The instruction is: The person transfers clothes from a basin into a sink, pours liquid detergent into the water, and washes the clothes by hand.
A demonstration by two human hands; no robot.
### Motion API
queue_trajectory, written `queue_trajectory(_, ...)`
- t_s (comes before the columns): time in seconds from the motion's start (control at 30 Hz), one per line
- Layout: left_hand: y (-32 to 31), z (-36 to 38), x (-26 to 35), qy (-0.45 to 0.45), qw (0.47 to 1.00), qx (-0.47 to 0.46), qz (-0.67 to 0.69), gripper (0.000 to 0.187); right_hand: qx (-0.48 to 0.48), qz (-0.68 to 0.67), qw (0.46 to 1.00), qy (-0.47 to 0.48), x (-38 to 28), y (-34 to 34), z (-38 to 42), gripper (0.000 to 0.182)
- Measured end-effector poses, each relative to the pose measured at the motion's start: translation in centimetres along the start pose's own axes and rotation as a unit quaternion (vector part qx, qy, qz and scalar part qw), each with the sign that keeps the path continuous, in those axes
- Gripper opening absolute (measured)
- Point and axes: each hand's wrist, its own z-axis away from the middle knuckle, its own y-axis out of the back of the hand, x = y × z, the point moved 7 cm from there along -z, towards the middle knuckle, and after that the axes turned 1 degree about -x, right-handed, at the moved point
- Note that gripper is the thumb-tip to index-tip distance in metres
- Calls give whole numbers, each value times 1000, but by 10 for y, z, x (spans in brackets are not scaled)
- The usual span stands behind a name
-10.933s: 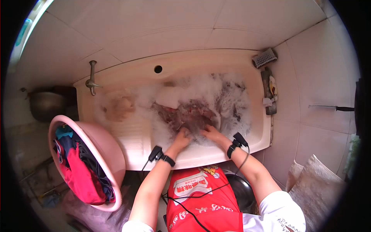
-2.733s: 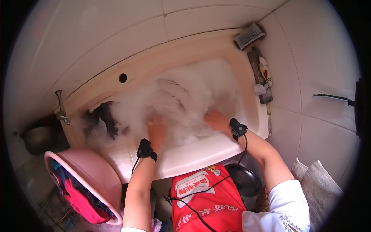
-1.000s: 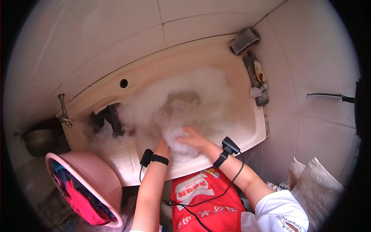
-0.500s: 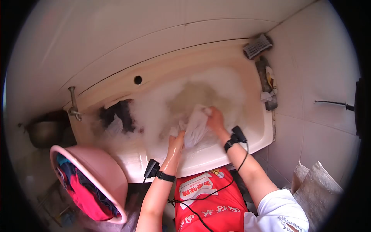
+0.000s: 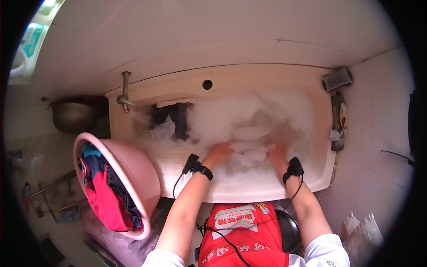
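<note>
A wet white cloth lies spread on the foamy water in the bathtub. My left hand is closed on its left end, low over the suds. At the other end, my right hand grips the cloth too; both hands are somewhat blurred and foam hides part of the fingers. Dark clothes with a pale, crumpled piece of cloth on top lie in the left part of the tub.
A pink basin full of clothes stands tilted at the tub's left front. A tap projects from the back wall. On the right rim sit a scrubbing brush and a dark tray. A metal pot is at the far left.
The white cloth has gone from bunched up above the water to spread on its surface. My hands have moved apart. The whole view has shifted, with the tub now further right.
</note>
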Motion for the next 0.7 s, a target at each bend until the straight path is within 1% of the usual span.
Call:
queue_trajectory(0.03,27,-8,-10,-15,997,73,-14,48,-50,104,990,85,-22,2,4,29)
queue_trajectory(0.07,55,-10,-20,-28,989,142,-28,40,-100,206,959,167,-42,-1,8,29)
queue_trajectory(0.1,110,12,-15,-13,963,227,142,33,-99,202,959,172,-39,-5,7,29)
queue_trajectory(0.13,168,42,-3,0,902,303,308,28,-144,59,980,127,-22,-13,5,33)
queue_trajectory(0.17,199,59,-10,-63,756,372,536,25,-186,-84,976,76,-11,-19,5,37)
queue_trajectory(0.2,235,75,-6,-91,656,416,623,28,-261,-93,961,19,-33,11,-11,49)
queue_trajectory(0.23,262,89,0,-78,598,443,664,29,-259,-93,961,20,-42,11,-13,49)
queue_trajectory(0.27,282,101,1,-65,536,465,702,31,-222,-84,971,34,-49,16,-16,50)
queue_trajectory(0.33,307,106,-4,-83,437,426,788,30,-150,-63,985,52,-53,26,-13,52)
queue_trajectory(0.37,311,108,-22,-82,436,419,792,30,-115,-49,990,59,-51,33,-10,53)
queue_trajectory(0.4,315,104,-38,-137,411,363,825,27,-80,-34,994,68,-50,41,-7,54)
queue_trajectory(0.43,318,102,-30,-192,383,306,850,24,-80,-29,994,63,-51,47,-5,54)
queue_trajectory(0.47,316,107,-34,-158,379,364,836,22,-78,-46,995,49,-51,55,-6,54)
queue_trajectory(0.5,314,107,-37,-157,378,361,838,22,-75,-65,995,34,-50,59,-8,53)
queue_trajectory(0.53,321,110,-31,-226,395,332,826,22,-76,-63,995,30,-48,57,-8,53)
queue_trajectory(0.57,324,111,-24,-292,408,301,811,23,-22,-66,997,42,-45,59,-9,56)
queue_trajectory(0.6,321,112,-31,-268,420,356,791,28,32,-68,996,54,-44,62,-8,58)
queue_trajectory(0.63,319,109,-26,-265,420,352,793,28,30,-67,996,49,-43,57,-7,58)
queue_trajectory(0.67,319,111,-25,-264,413,388,780,29,-54,31,993,97,-52,39,-4,63)
queue_trajectory(0.7,320,114,-23,-264,407,424,765,30,-137,125,972,144,-56,21,1,68)
